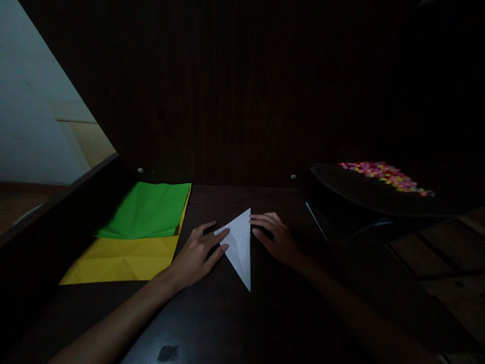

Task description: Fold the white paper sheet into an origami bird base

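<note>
A sheet of white paper (240, 247), folded into a narrow triangle with crease lines on it, lies flat on the dark wooden surface. My left hand (197, 253) rests at its left corner, with the index finger and thumb lying on the paper and the fingers spread. On the other side, my right hand (276, 236) has its fingertips at the straight right edge, near the top point. Its fingers are bent a little and apart, and nothing is gripped in them.
Left of my hands, a creased green sheet (146, 210) lies over a yellow sheet (125, 260). A dark bag-like object (341, 189) with a strip of colourful small pieces (386, 177) stands at the right. A dark wooden panel (227, 91) rises behind, and a raised edge (56, 207) borders the left.
</note>
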Demonstrator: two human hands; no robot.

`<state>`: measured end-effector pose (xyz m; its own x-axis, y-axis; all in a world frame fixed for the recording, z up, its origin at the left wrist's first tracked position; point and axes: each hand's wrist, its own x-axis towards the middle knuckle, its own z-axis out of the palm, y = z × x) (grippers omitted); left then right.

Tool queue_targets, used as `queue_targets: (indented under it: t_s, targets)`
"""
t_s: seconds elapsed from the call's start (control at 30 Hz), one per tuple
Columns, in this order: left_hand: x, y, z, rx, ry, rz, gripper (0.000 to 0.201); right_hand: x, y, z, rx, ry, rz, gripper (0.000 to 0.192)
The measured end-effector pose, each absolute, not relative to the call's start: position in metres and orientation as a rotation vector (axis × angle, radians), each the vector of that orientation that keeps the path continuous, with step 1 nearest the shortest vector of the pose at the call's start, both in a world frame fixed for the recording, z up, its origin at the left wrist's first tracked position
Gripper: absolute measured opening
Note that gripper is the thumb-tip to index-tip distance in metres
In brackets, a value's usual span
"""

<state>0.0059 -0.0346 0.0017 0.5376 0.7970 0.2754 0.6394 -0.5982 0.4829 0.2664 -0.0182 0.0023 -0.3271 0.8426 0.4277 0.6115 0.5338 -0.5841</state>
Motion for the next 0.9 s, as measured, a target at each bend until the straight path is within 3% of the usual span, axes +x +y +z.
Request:
queue_targets:
  t_s: [0.37,0.9]
  targets:
    - [0.005,-0.031,-0.006,2.731,1.085,0.537,0.042,0.267,-0.017,-0.009,-1.257,-2.223,0.398,0.032]
    - [0.006,-0.034,0.002,2.651,0.987,0.501,0.047,0.266,-0.018,-0.007,-1.306,-2.248,0.457,0.036]
